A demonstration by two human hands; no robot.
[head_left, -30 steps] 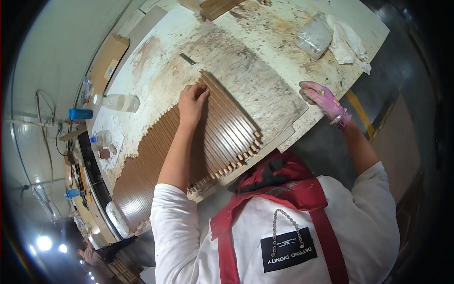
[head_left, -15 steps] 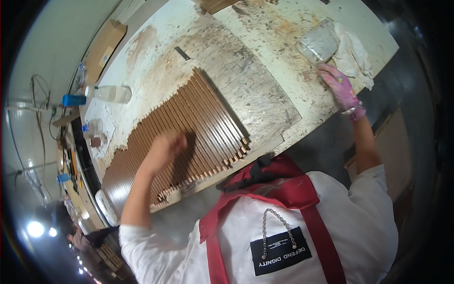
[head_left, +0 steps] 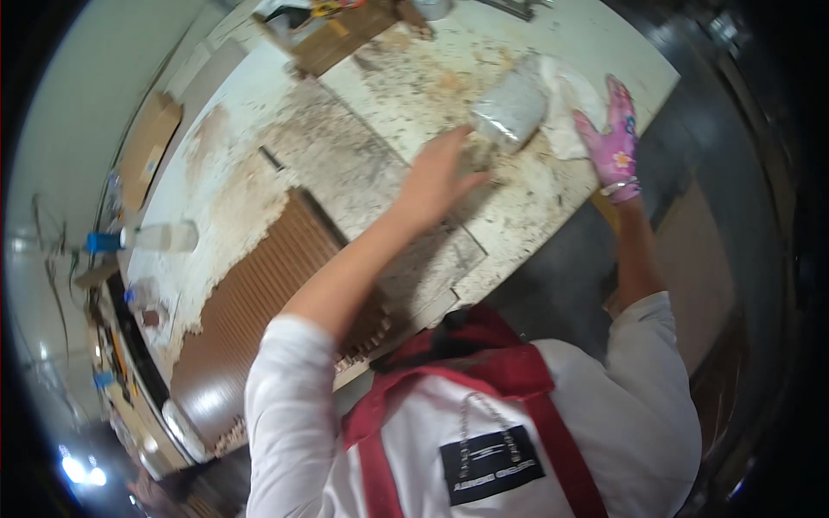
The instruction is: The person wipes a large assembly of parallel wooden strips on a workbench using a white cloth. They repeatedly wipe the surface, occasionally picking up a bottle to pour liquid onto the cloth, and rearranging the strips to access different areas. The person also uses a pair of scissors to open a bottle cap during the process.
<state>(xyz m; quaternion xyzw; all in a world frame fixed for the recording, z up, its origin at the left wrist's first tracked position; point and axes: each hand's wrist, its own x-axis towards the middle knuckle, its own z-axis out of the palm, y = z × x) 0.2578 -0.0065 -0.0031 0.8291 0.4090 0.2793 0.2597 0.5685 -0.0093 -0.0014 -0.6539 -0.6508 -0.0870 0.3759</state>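
Note:
My bare left hand (head_left: 434, 180) reaches over the worktable, slightly smeared by motion, thumb apart from the fingers and nothing seen in it. Just beyond its fingertips lies a grey-white packet in clear plastic (head_left: 511, 110). A pink flowered glove covers my right hand (head_left: 615, 142), which is open with fingers stretched out at the table's right edge. Its thumb side is beside a crumpled white cloth (head_left: 570, 104), and I cannot tell if they touch. Behind my left forearm, brown grooved wooden strips (head_left: 250, 293) lie side by side; the forearm hides part of them.
A cardboard box (head_left: 345, 39) holding tools stands at the far side. Left are a white-capped bottle (head_left: 168, 236), a blue cup (head_left: 104, 243) and a leaning cardboard piece (head_left: 151, 151). A small dark flat bar (head_left: 271, 158) lies beyond the strips. Stains mark the worktable (head_left: 406, 112).
My left hand has moved from above the strips rightward toward the packet. My right hand has left the packet's edge and now has its fingers stretched beside the cloth. The view has shifted.

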